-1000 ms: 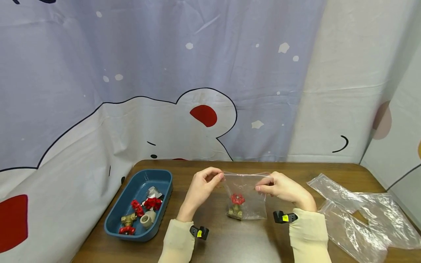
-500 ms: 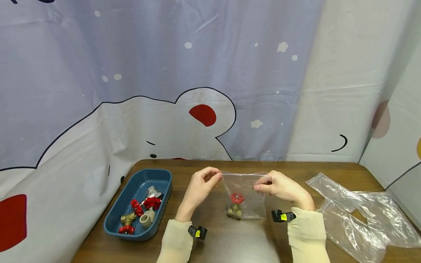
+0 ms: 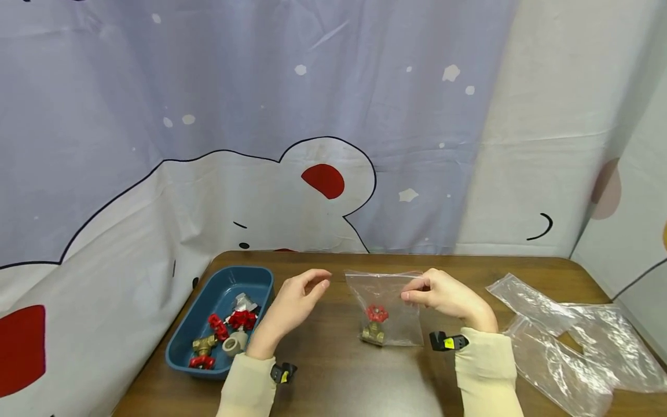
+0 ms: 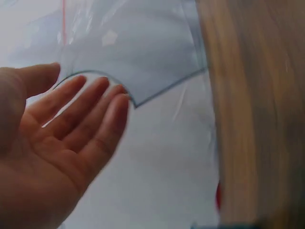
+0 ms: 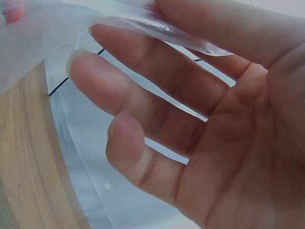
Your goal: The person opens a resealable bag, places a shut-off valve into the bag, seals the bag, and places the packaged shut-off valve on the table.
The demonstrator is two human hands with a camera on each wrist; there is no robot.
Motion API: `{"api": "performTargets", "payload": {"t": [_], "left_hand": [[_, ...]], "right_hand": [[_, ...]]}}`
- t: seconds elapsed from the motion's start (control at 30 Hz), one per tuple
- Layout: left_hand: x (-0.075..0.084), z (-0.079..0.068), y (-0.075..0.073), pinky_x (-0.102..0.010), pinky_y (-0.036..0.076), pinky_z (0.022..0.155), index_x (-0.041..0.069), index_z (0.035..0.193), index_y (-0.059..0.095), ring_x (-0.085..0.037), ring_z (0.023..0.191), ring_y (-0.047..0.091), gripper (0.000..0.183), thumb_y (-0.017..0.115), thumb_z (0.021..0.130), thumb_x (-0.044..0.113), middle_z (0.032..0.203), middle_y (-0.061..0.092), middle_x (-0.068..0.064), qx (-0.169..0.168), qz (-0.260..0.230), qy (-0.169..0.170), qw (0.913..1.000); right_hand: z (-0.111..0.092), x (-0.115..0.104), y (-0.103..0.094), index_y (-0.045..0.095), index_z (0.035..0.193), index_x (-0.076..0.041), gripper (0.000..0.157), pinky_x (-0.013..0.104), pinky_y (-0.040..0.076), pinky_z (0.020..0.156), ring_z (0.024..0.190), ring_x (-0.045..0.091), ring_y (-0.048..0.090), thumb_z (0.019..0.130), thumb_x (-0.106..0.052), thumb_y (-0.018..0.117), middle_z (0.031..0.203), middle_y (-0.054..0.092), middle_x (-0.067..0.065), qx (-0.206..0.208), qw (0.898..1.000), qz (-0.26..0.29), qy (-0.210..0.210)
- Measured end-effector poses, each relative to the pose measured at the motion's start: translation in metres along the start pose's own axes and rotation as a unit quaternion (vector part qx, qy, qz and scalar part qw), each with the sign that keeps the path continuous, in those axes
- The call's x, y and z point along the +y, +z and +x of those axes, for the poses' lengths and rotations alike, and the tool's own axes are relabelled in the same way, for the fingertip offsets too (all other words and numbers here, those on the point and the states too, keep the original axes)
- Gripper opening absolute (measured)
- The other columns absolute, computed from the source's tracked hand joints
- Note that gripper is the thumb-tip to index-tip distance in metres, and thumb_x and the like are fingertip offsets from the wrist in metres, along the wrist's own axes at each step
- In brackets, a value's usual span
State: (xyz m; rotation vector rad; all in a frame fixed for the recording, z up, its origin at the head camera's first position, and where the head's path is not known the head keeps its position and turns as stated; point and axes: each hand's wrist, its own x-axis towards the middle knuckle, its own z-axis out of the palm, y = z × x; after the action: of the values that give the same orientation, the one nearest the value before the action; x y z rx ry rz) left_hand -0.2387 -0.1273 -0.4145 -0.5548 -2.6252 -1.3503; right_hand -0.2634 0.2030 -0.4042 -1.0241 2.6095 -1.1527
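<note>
A clear zip bag [image 3: 401, 324] hangs upright over the table with a brass valve [image 3: 373, 332] inside at its lower left, red handwheel [image 3: 377, 313] upward. My right hand [image 3: 443, 296] pinches the bag's upper right side between thumb and forefinger. In the right wrist view, the film of the bag [image 5: 143, 24] runs under the thumb while the other fingers curve loosely below. To the left of the bag, my left hand [image 3: 294, 301] is apart from it and holds nothing; its fingers [image 4: 102, 119] are relaxed in the left wrist view.
At the left stands a blue tray [image 3: 179, 341] with another brass valve [image 3: 204, 345], red-handled pieces [image 3: 242, 319] and a pale pipe fitting [image 3: 233, 345]. Several clear bags [image 3: 563, 347] lie on the right of the wooden table [image 3: 354, 388]. A printed curtain [image 3: 417, 116] hangs behind.
My left hand has let go of the bag's upper left corner and moved left toward the blue tray. The right hand keeps its pinch, and the bag stays in place.
</note>
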Motion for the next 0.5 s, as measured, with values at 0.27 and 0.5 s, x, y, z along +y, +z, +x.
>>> {"api": "performTargets", "payload": {"t": [0.27,0.5], "left_hand": [[-0.012,-0.026,-0.048,-0.044,0.049,0.091,0.012,0.119,0.067,-0.021,0.106,0.060,0.026,0.065,0.096,0.021,0.116,0.066,-0.001,-0.007,0.125,-0.054,0.9906],[-0.032,-0.049,-0.086,-0.045,0.050,0.083,0.009,0.123,0.064,-0.021,0.094,0.063,0.029,0.058,0.100,0.025,0.119,0.064,-0.007,0.001,0.178,-0.071,0.9815]], "right_hand": [[0.002,0.000,0.002,0.077,0.089,-0.013,0.013,0.026,0.047,0.062,0.069,0.006,0.055,0.094,-0.019,0.066,0.076,0.065,-0.006,0.001,1.000,-0.008,-0.011],[0.005,-0.001,0.002,0.077,0.090,-0.015,0.011,0.027,0.048,0.063,0.070,0.007,0.056,0.093,-0.019,0.067,0.078,0.067,-0.006,0.003,1.000,-0.013,0.005]]}}
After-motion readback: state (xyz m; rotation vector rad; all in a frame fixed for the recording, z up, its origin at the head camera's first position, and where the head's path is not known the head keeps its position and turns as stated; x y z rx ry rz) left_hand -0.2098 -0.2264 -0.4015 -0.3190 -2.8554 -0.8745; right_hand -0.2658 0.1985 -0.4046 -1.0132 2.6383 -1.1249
